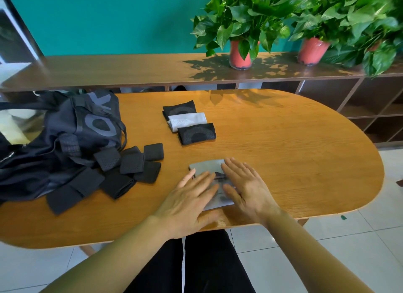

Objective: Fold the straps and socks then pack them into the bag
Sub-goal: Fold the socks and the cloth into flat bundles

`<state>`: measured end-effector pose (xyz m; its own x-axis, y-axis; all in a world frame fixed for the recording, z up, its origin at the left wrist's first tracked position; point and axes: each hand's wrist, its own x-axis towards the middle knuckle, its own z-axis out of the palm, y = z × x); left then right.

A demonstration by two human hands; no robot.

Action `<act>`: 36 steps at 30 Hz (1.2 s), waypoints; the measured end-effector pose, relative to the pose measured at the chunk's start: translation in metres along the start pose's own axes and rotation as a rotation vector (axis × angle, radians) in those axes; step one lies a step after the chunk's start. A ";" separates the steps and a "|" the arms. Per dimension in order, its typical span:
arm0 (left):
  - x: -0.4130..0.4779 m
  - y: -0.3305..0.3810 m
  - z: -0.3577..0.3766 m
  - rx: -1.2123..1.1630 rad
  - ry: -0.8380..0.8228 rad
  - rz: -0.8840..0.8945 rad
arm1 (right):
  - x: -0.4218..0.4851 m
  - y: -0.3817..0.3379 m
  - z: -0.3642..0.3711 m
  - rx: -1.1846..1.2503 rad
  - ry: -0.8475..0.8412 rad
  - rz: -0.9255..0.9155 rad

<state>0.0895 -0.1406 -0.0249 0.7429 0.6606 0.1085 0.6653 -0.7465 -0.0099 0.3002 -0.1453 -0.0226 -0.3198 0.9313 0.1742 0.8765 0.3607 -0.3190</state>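
A folded grey sock (206, 166) lies near the front edge of the wooden table (294, 153). My left hand (192, 197) and my right hand (245, 183) lie flat on it with straight fingers, side by side. Further back sit three folded socks in a row: a black one (180, 109), a white one (187, 120) and a second black one (197, 133). Several folded black straps (117, 172) lie in a loose heap to the left. Behind them slumps the dark bag (65, 135) with its mouth open at the far left.
Behind the table runs a long wooden shelf (120, 70) carrying two potted plants in red pots (239, 54) (311, 51). Open cubbies (359, 109) stand at the right. White floor tiles show under the table's front edge.
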 end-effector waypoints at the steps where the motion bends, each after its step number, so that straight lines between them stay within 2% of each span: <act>1: -0.003 0.000 0.002 0.022 -0.027 0.011 | -0.005 0.000 -0.002 -0.020 -0.012 -0.033; 7: -0.016 0.002 0.009 0.003 -0.129 0.008 | -0.039 0.001 -0.001 -0.166 -0.155 -0.136; 9: -0.022 0.001 0.010 0.040 -0.078 0.054 | -0.046 -0.002 0.000 -0.212 -0.134 -0.164; 12: -0.027 -0.002 0.013 -0.036 0.014 0.081 | -0.049 -0.005 0.001 -0.201 -0.077 -0.224; 20: -0.027 -0.004 -0.003 -0.373 0.125 -0.108 | -0.047 -0.006 -0.003 -0.077 -0.015 -0.184; 22: -0.024 -0.004 0.000 -0.494 0.165 -0.198 | -0.040 -0.005 -0.006 0.012 -0.028 -0.095; 26: -0.013 -0.004 0.004 -0.567 0.301 -0.301 | -0.019 -0.003 -0.009 0.429 -0.056 0.205; 30: -0.003 -0.005 -0.003 -0.834 0.142 -0.453 | -0.002 0.000 -0.011 0.700 -0.018 0.412; 33: 0.009 -0.009 -0.003 -0.805 0.164 -0.572 | 0.007 0.002 -0.008 0.762 0.004 0.508; 36: 0.019 -0.011 -0.006 -0.766 0.169 -0.692 | 0.018 0.000 0.000 0.662 0.026 0.569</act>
<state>0.0961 -0.1204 -0.0164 0.1579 0.9874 -0.0115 0.6720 -0.0990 0.7339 0.2943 -0.1289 -0.0189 0.1180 0.9805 -0.1571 0.5085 -0.1955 -0.8386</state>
